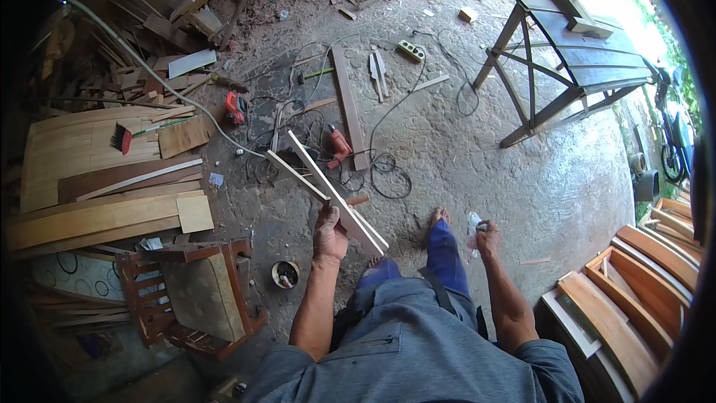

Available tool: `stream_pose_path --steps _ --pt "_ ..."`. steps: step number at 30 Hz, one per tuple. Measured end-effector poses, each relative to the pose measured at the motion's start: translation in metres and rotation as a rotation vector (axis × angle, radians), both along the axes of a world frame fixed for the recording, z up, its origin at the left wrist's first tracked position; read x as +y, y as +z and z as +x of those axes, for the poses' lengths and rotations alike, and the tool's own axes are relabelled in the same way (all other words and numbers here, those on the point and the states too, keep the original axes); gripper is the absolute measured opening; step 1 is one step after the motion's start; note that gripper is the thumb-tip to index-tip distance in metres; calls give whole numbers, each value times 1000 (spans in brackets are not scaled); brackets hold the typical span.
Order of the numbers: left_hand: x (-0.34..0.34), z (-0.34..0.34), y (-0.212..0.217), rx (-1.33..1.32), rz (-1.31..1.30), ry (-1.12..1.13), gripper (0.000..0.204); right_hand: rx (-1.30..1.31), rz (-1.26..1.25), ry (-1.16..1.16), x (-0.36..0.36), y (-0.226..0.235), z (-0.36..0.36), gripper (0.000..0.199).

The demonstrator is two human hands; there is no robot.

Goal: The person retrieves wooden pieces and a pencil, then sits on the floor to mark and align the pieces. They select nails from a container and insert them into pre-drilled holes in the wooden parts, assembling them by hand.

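Note:
My left hand is closed round two thin wooden strips, which cross each other in an X just above the fist. Their pale edges face up, and the lower ends reach toward my left knee. A short brown piece of wood shows beside the crossing; whether it is joined to them I cannot tell. Off to the right, my right hand is closed on a small whitish, see-through thing, perhaps a plastic bottle or bag. The fingers hide part of it. The two hands are well apart.
On the floor ahead lie a red drill, a long brown board, a power strip and tangled cords. A wooden chair, a small bucket and stacked boards stand left. A dark table is far right; curved wooden parts lie near right.

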State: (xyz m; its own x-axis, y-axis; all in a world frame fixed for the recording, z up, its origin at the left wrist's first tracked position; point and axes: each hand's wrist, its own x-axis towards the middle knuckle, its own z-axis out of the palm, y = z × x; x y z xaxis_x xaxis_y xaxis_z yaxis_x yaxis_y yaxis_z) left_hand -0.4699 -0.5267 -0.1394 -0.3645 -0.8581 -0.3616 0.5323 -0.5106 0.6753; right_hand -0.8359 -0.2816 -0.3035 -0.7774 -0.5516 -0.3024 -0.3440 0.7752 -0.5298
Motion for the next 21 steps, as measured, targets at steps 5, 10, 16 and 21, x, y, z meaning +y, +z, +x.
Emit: stream_pose_path --steps 5,10,16,21 --pt "-18 -68 -13 -54 92 172 36 -67 38 152 -116 -4 -85 18" --pt "-53 -118 -29 -66 136 323 33 -39 25 368 -258 -2 -147 20" --pt "-144 -175 -99 -49 215 466 28 -43 -1 525 -436 -57 -194 21" --pt "-236 -211 -193 -218 196 454 23 -92 -49 725 -544 -140 -206 19"
